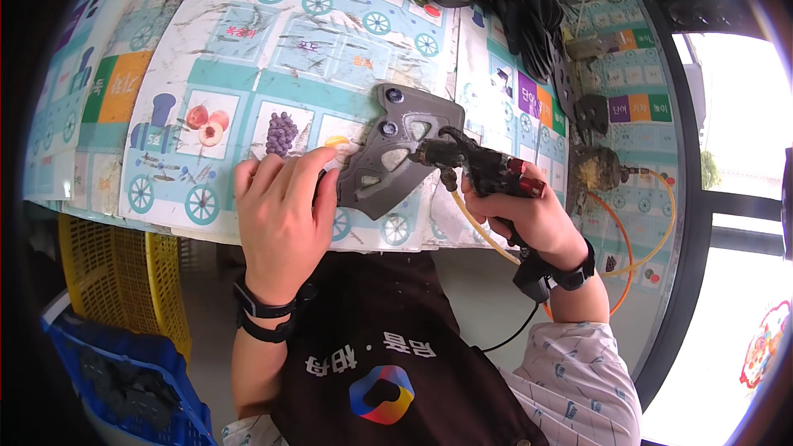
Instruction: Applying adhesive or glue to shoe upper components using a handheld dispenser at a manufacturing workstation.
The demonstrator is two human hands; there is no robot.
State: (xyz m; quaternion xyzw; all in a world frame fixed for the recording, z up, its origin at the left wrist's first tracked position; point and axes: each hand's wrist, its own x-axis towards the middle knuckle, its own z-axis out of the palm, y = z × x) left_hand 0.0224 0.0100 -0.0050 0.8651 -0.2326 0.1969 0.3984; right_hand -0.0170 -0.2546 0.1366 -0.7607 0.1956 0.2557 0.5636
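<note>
Two hands (285,206) (529,211) at work on one grey plastic part (395,153), lying flat near the middle of the picture-mat table (239,49). Left hand pressed flat, fingers together, on the part's left edge. Right hand clamped around a dark spray gun (475,167), nozzle almost touching the part's right side. Best to press down hard, keep fingers away from the nozzle, aim carefully, move slowly, and mind the orange hose (640,260) on the right.
</note>
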